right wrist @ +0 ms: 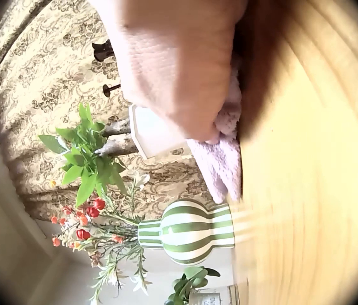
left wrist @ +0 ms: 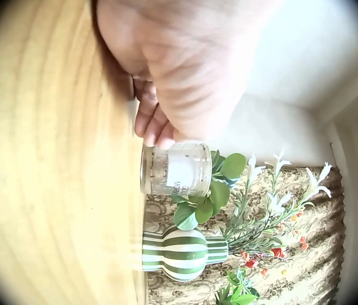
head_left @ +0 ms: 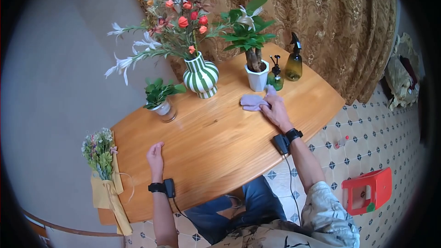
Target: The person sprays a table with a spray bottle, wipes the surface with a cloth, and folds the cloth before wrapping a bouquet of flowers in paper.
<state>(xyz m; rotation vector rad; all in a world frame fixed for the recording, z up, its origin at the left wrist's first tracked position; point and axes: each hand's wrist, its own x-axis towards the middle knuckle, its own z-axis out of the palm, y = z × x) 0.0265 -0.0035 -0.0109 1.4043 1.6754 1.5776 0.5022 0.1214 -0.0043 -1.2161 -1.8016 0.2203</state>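
Note:
A lilac cloth (head_left: 251, 102) lies bunched on the wooden table (head_left: 202, 142), near the white pot of the thick-stemmed plant. My right hand (head_left: 277, 111) grips it against the tabletop; part of the cloth sticks out past the fingers. In the right wrist view the cloth (right wrist: 220, 162) shows under the hand (right wrist: 179, 70), whose fingertips are mostly hidden. My left hand (head_left: 156, 158) rests on the table's left part, holding nothing. Its fingers (left wrist: 153, 121) hang loosely curled in the left wrist view, near the small plant's glass (left wrist: 179, 168).
Along the far side stand the small potted plant (head_left: 161, 103), a striped vase (head_left: 201, 77) with flowers, the white pot (head_left: 257, 79), a green sprayer (head_left: 275, 79) and an amber spray bottle (head_left: 294, 66). A wrapped bouquet (head_left: 108, 179) lies at the left edge. A red stool (head_left: 379, 188) stands on the floor.

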